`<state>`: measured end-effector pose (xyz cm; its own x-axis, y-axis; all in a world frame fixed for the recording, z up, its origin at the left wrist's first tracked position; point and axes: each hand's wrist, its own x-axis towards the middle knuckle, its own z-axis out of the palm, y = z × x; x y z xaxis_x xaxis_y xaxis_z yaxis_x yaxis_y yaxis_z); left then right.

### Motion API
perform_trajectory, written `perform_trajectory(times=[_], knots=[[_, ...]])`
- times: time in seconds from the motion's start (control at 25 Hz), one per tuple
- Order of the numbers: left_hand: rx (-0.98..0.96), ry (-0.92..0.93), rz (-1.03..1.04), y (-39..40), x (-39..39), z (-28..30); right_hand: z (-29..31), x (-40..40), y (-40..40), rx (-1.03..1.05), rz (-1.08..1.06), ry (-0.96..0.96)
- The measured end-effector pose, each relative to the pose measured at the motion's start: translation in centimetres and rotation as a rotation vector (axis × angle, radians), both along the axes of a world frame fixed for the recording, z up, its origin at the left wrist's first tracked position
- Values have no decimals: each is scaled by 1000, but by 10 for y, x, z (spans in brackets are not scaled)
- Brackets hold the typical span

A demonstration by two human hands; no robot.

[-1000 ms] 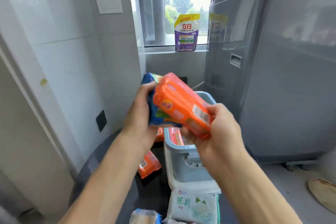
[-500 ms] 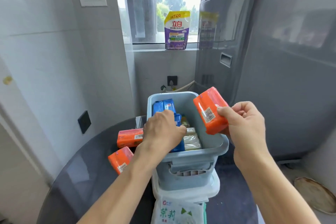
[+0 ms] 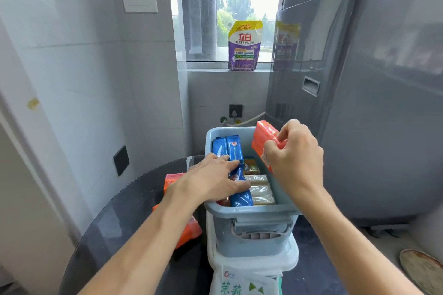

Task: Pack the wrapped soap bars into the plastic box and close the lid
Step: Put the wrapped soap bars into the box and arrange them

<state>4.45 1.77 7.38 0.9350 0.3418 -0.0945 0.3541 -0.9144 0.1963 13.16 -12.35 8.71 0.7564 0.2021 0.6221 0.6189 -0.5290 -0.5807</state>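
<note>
The left hand (image 3: 211, 179) lies inside the grey plastic box (image 3: 251, 213), its grip pressing on a blue soap bar (image 3: 239, 189) and pushing it toward the left wall; whether the fingers really close around the bar or only press it, I cannot tell; the right hand (image 3: 294, 158) holds an orange soap bar (image 3: 265, 139) firmly in its grip, tilted over the right rim of the box, not yet inside. Between the two grips, low in the box, lie pale wrapped bars (image 3: 260, 190) and more blue ones (image 3: 227, 148) behind the left grip; other orange bars (image 3: 172, 178) wait on the dark counter (image 3: 124, 211), outside the left forearm. The lid (image 3: 254, 263) seems to lie under the box, so closing is far from done. I judge the risk is this: the free gap under the right grip looks narrow, so the orange bar may catch on the rim or sit too high, and then the lid would not shut; the wrapping is also glossy, so a bar could slip and fall beside the box.
</note>
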Motion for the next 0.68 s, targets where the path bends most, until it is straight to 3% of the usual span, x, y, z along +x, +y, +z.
perform_trajectory(times=[0.12,0.24,0.32,0.44,0.52,0.68], knots=[[-5,-41,-15,-2,1,-5,-4,29,41,-230,21,141],[18,-73,-19,0,3,-7,-16,50,57,-420,302,609],[11,-82,-23,0,4,-9,-21,55,55,-414,390,782],[-12,-92,-26,1,5,-10,-22,56,52,-209,444,948],[-17,-113,-7,2,5,-10,-19,55,51,-188,434,952],[-99,-223,-7,2,4,-15,-19,42,50,-542,353,667]])
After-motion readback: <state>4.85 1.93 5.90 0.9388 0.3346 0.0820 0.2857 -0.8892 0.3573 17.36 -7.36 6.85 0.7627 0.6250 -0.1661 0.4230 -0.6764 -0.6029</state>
